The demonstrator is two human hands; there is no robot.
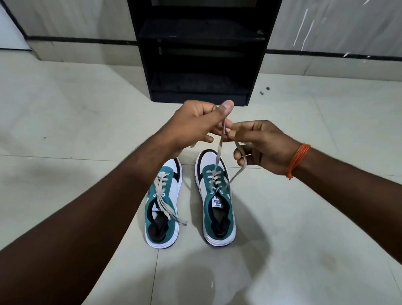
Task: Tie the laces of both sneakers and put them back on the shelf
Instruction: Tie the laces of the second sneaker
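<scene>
With both sneakers standing side by side on the tiled floor [309, 234] in front of the black shelf [200, 42], the left hand [192, 125] pinches one lace [219, 151] of the right sneaker [215, 197] taut above it. Right hand [263, 145]: grip closed on the other lace end [239, 165], which loops around its fingers. Left sneaker [163, 210]: laces lying loose, untied.

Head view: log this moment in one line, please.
stage: tying right sneaker | left hand, right hand: pinching its laces | left sneaker: untied | shelf: no shoes visible
</scene>
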